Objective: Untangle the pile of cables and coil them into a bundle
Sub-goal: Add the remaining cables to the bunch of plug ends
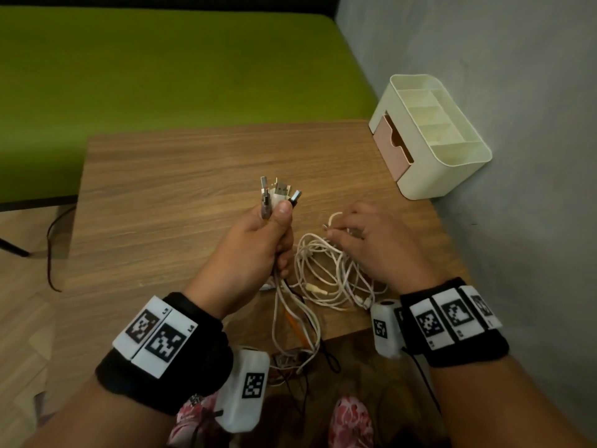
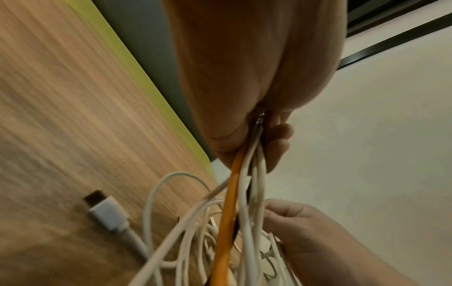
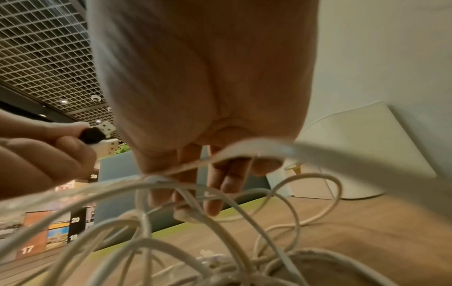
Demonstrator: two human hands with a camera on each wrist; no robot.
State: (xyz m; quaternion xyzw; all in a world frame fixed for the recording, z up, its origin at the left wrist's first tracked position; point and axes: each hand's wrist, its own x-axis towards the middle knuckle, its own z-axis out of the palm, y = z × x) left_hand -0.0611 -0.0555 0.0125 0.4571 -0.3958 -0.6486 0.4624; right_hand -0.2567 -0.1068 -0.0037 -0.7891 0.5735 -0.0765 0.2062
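My left hand (image 1: 274, 227) is raised above the wooden table (image 1: 168, 195) and grips a bunch of cable ends; their USB plugs (image 1: 278, 192) stick up past the thumb. White cables, an orange cable (image 2: 228, 209) and a thin black one hang from that fist (image 2: 264, 143). To the right lies the tangled white cable pile (image 1: 326, 273). My right hand (image 1: 336, 232) is over the pile and pinches a white cable near its small plug (image 1: 325, 226), its other fingers (image 3: 220, 185) spread among the loops (image 3: 288, 195). A white plug (image 2: 106, 210) lies loose on the table.
A cream desk organiser (image 1: 433, 137) with a pink drawer stands at the table's back right against the grey wall (image 1: 517, 92). A green bench (image 1: 161, 66) runs behind the table. Some cables hang over the table's near edge (image 1: 300, 347) towards my lap.
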